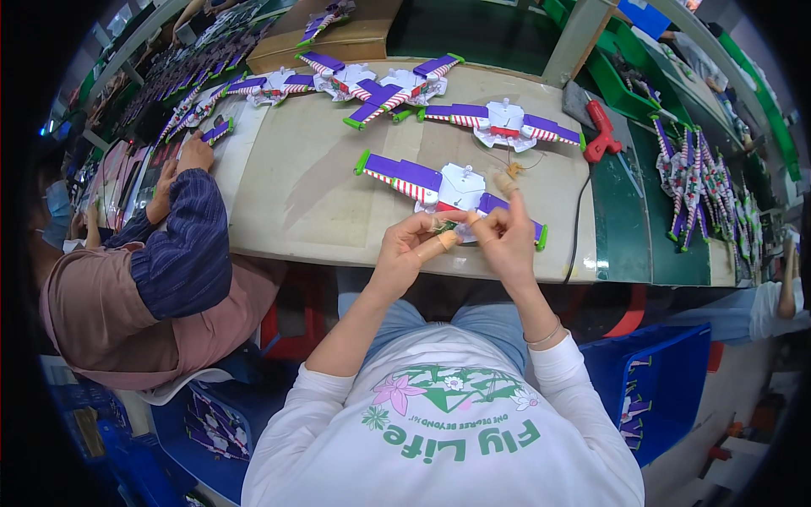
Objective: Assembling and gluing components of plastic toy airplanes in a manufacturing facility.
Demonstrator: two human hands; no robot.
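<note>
A toy wing piece (462, 180) lies on the table before me, with a white middle, purple and red-striped wings and green tips. Over its near edge, my left hand (405, 252) and my right hand (504, 242) come close together. Both have thumb and fingertips pinched on something small, perhaps thin wires, too fine to make out. Finger covers sit on a few fingers, and my right index finger points up and away. Just beyond it lies a small orange-brown part (513, 170) with thin wires. Another wing piece (505, 125) rests farther back.
A red glue gun (601, 133) stands at the right, its black cord running down the table's edge. More wing pieces (353, 82) lie at the back and in a pile (694, 182) on the right. At left, a co-worker's sleeve (187, 245) reaches over the table. Blue crates (667, 384) stand below.
</note>
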